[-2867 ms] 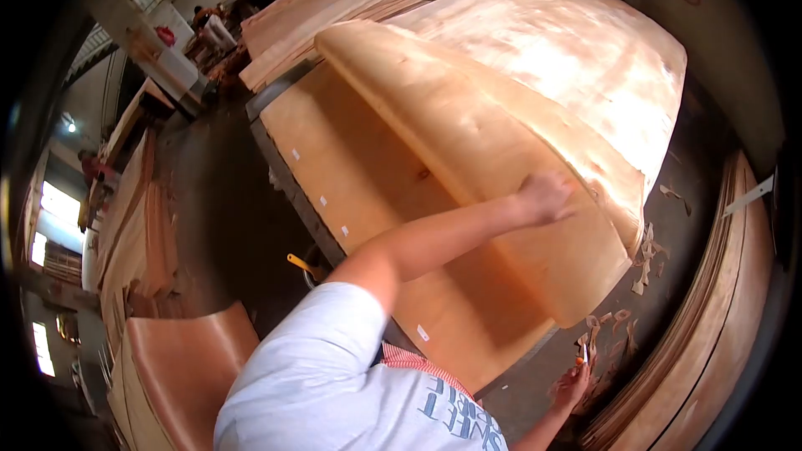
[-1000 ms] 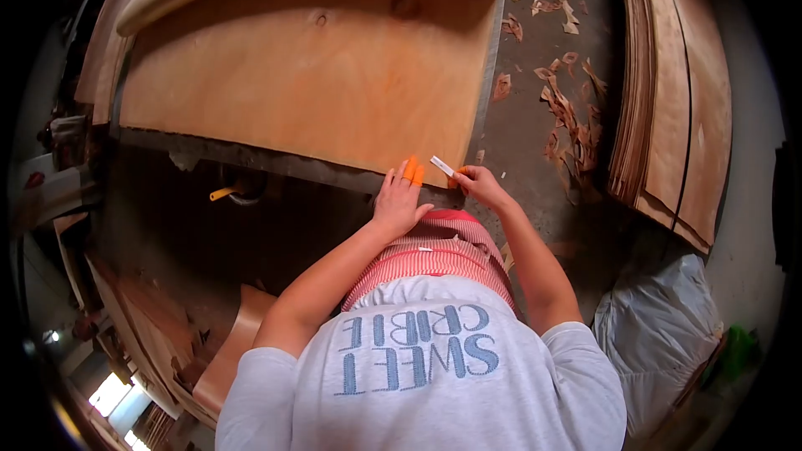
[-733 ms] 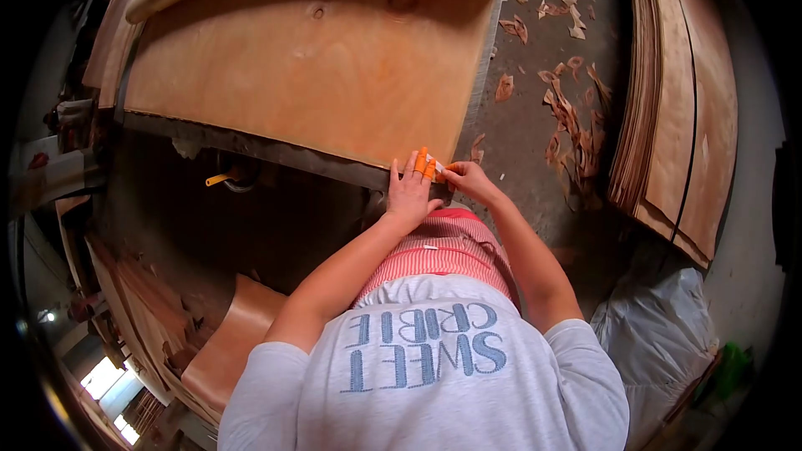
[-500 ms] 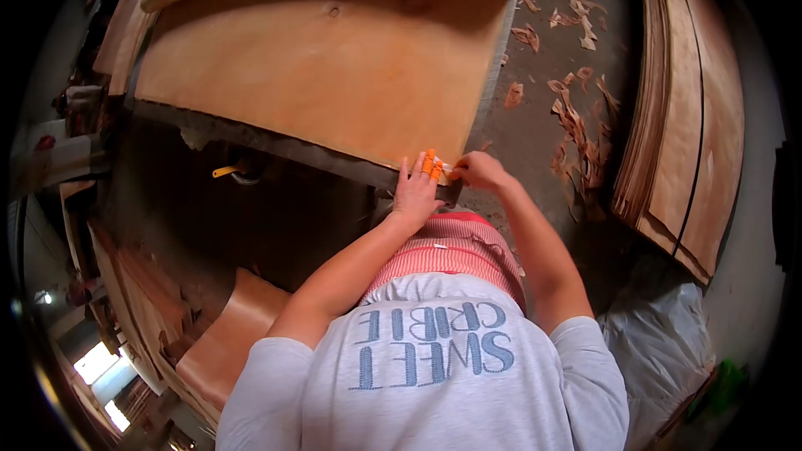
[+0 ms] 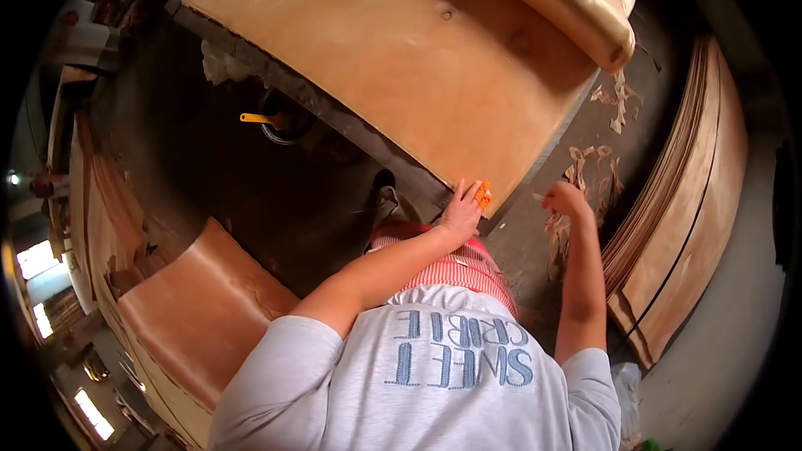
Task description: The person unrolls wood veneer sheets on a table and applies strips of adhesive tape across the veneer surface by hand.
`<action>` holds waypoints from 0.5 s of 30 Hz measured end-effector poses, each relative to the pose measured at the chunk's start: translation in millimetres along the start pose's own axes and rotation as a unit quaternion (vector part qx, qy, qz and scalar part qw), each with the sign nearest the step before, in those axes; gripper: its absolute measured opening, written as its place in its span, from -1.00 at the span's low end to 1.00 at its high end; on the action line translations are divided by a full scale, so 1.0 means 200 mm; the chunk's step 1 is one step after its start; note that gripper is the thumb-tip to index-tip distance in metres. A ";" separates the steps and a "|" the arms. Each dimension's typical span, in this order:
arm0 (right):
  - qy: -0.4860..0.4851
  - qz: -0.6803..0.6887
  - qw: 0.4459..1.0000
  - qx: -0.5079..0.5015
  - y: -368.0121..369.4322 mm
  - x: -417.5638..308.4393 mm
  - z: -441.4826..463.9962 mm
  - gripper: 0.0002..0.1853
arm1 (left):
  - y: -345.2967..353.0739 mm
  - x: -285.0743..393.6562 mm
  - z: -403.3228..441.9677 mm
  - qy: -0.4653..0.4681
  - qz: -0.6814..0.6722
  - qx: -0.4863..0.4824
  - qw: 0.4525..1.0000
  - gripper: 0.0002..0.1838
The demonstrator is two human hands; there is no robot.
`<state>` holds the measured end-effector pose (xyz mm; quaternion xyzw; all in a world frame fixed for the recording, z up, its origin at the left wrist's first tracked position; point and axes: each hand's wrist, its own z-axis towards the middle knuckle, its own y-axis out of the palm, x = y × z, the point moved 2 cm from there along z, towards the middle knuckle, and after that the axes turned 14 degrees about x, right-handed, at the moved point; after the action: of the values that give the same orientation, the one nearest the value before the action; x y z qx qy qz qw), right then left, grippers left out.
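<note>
My left hand (image 5: pixel 462 219) lies at the near corner of a wood veneer sheet (image 5: pixel 393 92), its fingers stretched out over the edge. Orange wrapping (image 5: pixel 482 195) with a bit of white covers some of those fingers. To the right, off the sheet and over the floor, my right hand (image 5: pixel 568 199) is closed in a pinch. A small pale piece (image 5: pixel 539 197) sticks out from its fingertips; its kind is too small to tell. Across the sheet's far side lies a rolled-back veneer (image 5: pixel 576 0).
A tall stack of veneer sheets (image 5: pixel 681 209) stands at the right. Torn veneer scraps (image 5: pixel 620 104) litter the floor (image 5: pixel 522 238). Left of the table are a bucket (image 5: pixel 288 129) with a yellow-handled tool (image 5: pixel 255 119) and a curved brown sheet (image 5: pixel 196 309).
My right hand has moved right, away from the sheet's corner, with a small pale piece in its fingers. My left hand stays at the corner. The view has turned.
</note>
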<state>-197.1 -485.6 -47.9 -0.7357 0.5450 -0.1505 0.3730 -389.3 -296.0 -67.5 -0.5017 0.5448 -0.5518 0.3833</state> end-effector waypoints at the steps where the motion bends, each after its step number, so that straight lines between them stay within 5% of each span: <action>1: 0.000 0.037 0.999 0.011 -0.09 0.01 -0.06 -0.79 | -0.01 0.00 0.00 0.006 -0.003 0.000 1.000 -0.12; 6: 0.026 0.321 0.946 0.036 -0.07 -0.17 -0.19 -0.74 | -0.14 -0.25 0.00 -0.054 -0.222 0.005 0.974 -0.35; 10: -0.017 0.454 0.891 -0.012 0.16 -0.57 -0.09 -0.72 | -0.06 -0.59 -0.18 -0.217 -0.092 0.231 0.944 -0.21; 15: -0.022 0.465 0.885 0.025 0.28 -0.97 0.09 -0.72 | -0.06 -0.62 -0.25 -0.166 -0.118 0.183 0.962 -0.12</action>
<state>-293.8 -308.4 -64.5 -0.3915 0.8121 0.0429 0.4306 -411.2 -163.4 -67.1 -0.5682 0.2998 -0.5924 0.4861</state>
